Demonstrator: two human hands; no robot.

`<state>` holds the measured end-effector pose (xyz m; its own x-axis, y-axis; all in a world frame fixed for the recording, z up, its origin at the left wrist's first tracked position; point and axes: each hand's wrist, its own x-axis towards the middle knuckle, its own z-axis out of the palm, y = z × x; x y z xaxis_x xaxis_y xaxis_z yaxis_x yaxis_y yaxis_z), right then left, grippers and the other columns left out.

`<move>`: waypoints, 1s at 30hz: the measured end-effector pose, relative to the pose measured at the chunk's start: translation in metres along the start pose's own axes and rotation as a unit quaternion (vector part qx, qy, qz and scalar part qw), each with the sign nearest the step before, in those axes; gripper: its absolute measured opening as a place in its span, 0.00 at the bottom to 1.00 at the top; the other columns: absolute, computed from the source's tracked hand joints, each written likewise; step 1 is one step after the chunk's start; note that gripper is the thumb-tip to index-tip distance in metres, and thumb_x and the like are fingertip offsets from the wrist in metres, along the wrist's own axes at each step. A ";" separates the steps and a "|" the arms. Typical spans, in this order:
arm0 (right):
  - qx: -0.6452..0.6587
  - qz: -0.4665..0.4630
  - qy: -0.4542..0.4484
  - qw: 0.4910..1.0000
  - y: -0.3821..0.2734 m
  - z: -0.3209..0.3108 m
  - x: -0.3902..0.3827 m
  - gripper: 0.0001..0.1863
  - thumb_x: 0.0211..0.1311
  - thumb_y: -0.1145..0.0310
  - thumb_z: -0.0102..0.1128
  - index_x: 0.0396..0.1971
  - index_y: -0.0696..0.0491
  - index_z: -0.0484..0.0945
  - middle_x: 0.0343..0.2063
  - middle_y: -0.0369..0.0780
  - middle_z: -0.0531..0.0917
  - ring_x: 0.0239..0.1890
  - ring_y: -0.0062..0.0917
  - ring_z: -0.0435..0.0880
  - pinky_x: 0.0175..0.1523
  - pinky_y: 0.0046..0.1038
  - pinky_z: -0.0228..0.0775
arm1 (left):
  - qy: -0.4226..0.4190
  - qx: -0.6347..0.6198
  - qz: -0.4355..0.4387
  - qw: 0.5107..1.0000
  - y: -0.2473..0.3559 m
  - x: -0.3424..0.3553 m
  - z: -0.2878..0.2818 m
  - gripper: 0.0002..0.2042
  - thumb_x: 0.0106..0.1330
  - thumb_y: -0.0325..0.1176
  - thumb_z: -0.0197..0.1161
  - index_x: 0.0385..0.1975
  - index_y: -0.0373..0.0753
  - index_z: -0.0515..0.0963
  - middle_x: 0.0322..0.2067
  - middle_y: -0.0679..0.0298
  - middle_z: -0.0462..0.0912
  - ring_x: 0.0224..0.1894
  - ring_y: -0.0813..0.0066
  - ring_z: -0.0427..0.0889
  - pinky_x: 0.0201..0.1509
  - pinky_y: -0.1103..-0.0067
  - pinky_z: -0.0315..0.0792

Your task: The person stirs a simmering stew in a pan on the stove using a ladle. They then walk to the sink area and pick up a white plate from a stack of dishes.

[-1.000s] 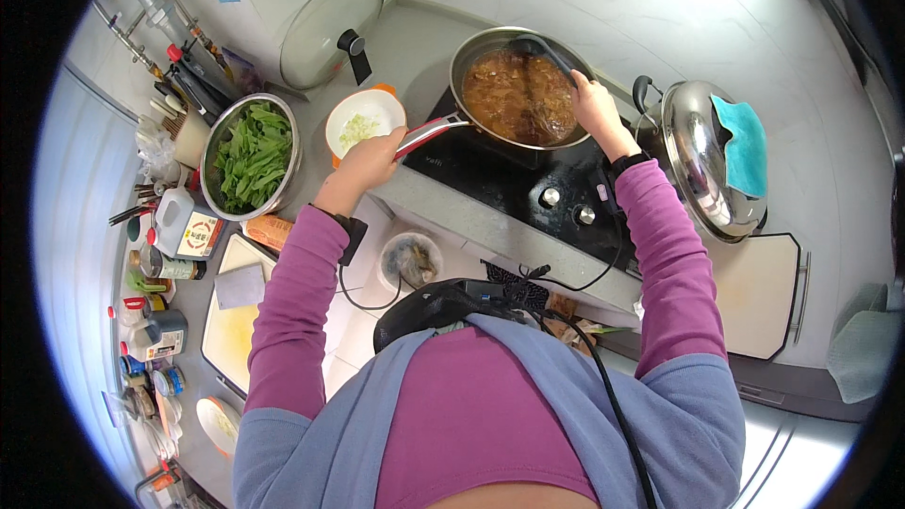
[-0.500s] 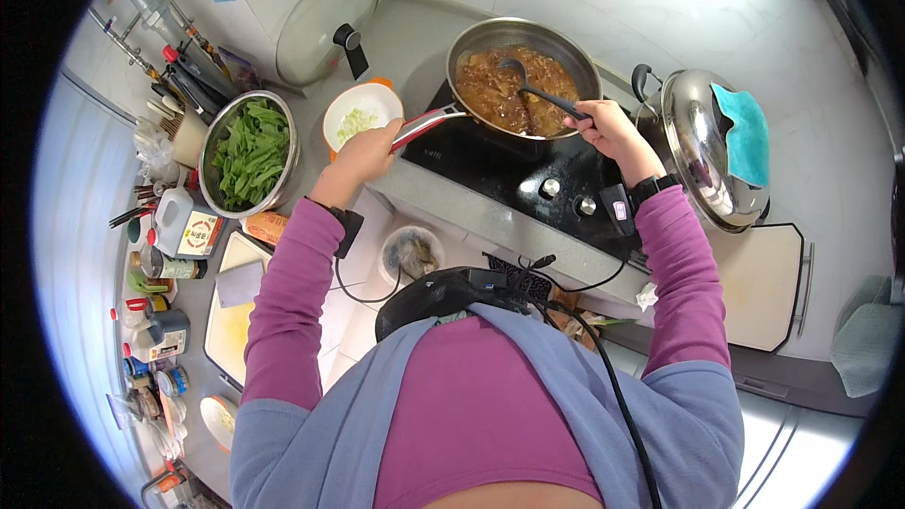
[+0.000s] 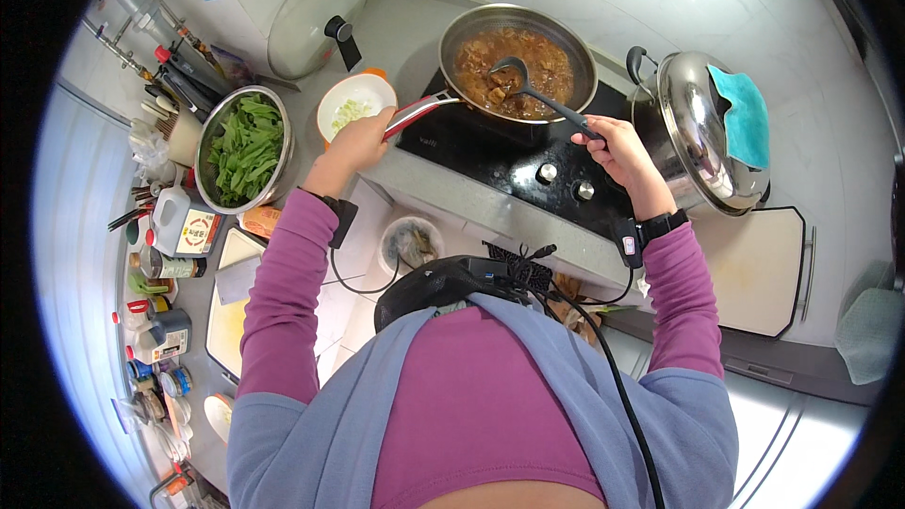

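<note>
On the black cooktop sits a frying pan filled with chunky food in brown sauce. My left hand is closed around the pan's red-and-silver handle. In my right hand is the handle of a dark ladle; its bowl rests in the sauce near the middle of the pan. Just beyond my left hand stands an orange-and-white bowl with chopped pale green pieces. A glass lid with a black knob leans against the wall behind it.
A metal bowl of leafy greens stands at the left, near several bottles and a cutting board with a cleaver. To the right are a large lidded steel pot with a teal cloth and another cutting board.
My right hand has drawn back slightly toward me and to the right. The ladle's bowl now shows more plainly, with sauce and pieces in it. My left hand keeps hold of the pan handle.
</note>
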<state>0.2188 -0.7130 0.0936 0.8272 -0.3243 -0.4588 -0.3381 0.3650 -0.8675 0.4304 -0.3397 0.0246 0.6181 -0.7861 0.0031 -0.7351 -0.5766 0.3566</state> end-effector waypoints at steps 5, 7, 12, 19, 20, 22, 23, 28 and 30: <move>-0.027 -0.031 0.019 0.999 0.011 -0.003 -0.006 0.20 0.68 0.73 0.49 0.58 0.65 0.67 0.31 0.46 0.82 0.19 0.10 0.66 0.19 0.11 0.55 | -0.004 -0.001 -0.001 1.000 0.000 0.000 0.000 0.24 0.56 0.25 0.58 0.54 0.39 0.65 0.35 0.45 0.81 0.40 0.44 0.80 0.42 0.56 0.72; -0.048 -0.040 0.022 0.998 0.014 -0.004 -0.008 0.21 0.68 0.72 0.50 0.59 0.64 0.67 0.31 0.44 0.82 0.20 0.10 0.66 0.20 0.11 0.55 | -0.002 -0.005 -0.002 1.000 0.000 0.000 0.000 0.24 0.56 0.25 0.58 0.55 0.39 0.65 0.36 0.45 0.81 0.40 0.43 0.80 0.42 0.56 0.72; -0.110 -0.063 0.034 0.991 0.019 -0.006 -0.015 0.23 0.68 0.70 0.52 0.61 0.62 0.67 0.29 0.38 0.83 0.20 0.09 0.67 0.23 0.12 0.57 | -0.011 -0.001 -0.003 1.000 0.000 0.001 -0.001 0.23 0.56 0.25 0.58 0.53 0.38 0.65 0.35 0.45 0.81 0.39 0.43 0.80 0.42 0.56 0.72; -0.187 -0.103 0.053 0.975 0.021 -0.011 -0.023 0.25 0.68 0.69 0.53 0.62 0.59 0.67 0.29 0.35 0.82 0.22 0.09 0.68 0.25 0.13 0.60 | 0.004 -0.005 0.010 1.000 -0.003 0.001 0.002 0.22 0.56 0.25 0.58 0.52 0.38 0.65 0.35 0.44 0.81 0.39 0.43 0.80 0.42 0.56 0.72; -0.190 -0.107 0.056 0.974 0.022 -0.012 -0.023 0.25 0.67 0.68 0.53 0.62 0.59 0.67 0.29 0.34 0.83 0.22 0.09 0.67 0.25 0.13 0.60 | 0.001 -0.007 0.007 1.000 -0.004 0.001 0.002 0.21 0.56 0.25 0.58 0.52 0.38 0.65 0.35 0.44 0.81 0.39 0.43 0.80 0.41 0.56 0.72; -0.208 -0.121 0.063 0.969 0.024 -0.013 -0.024 0.24 0.68 0.69 0.54 0.62 0.59 0.67 0.30 0.35 0.83 0.21 0.08 0.66 0.24 0.12 0.58 | -0.003 -0.008 0.003 1.000 -0.004 0.002 0.003 0.21 0.56 0.25 0.58 0.51 0.38 0.65 0.35 0.44 0.81 0.38 0.42 0.80 0.41 0.56 0.72; -0.222 -0.129 0.069 0.964 0.026 -0.014 -0.025 0.24 0.68 0.69 0.53 0.62 0.58 0.67 0.31 0.35 0.82 0.21 0.07 0.64 0.24 0.11 0.55 | -0.008 -0.009 0.001 1.000 -0.005 0.002 0.003 0.22 0.57 0.25 0.58 0.53 0.39 0.65 0.35 0.44 0.81 0.38 0.42 0.80 0.41 0.56 0.72; -0.204 -0.140 0.074 0.966 0.026 -0.021 -0.032 0.24 0.68 0.71 0.53 0.63 0.56 0.67 0.32 0.36 0.82 0.19 0.06 0.61 0.22 0.11 0.51 | -0.006 -0.011 0.004 1.000 -0.002 0.002 0.001 0.21 0.56 0.25 0.58 0.50 0.38 0.65 0.34 0.44 0.81 0.38 0.42 0.80 0.41 0.56 0.72; -0.185 -0.145 0.069 0.970 0.026 -0.025 -0.034 0.24 0.68 0.71 0.54 0.63 0.56 0.67 0.32 0.36 0.82 0.19 0.06 0.61 0.22 0.11 0.51 | -0.004 -0.007 0.003 1.000 0.000 0.000 -0.001 0.21 0.56 0.25 0.58 0.51 0.38 0.65 0.34 0.44 0.81 0.38 0.42 0.80 0.41 0.56 0.72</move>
<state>0.1707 -0.7147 0.0816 0.8519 -0.4900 -0.1847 -0.2593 -0.0883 -0.9617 0.4311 -0.3397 0.0251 0.6110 -0.7917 -0.0023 -0.7353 -0.5685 0.3689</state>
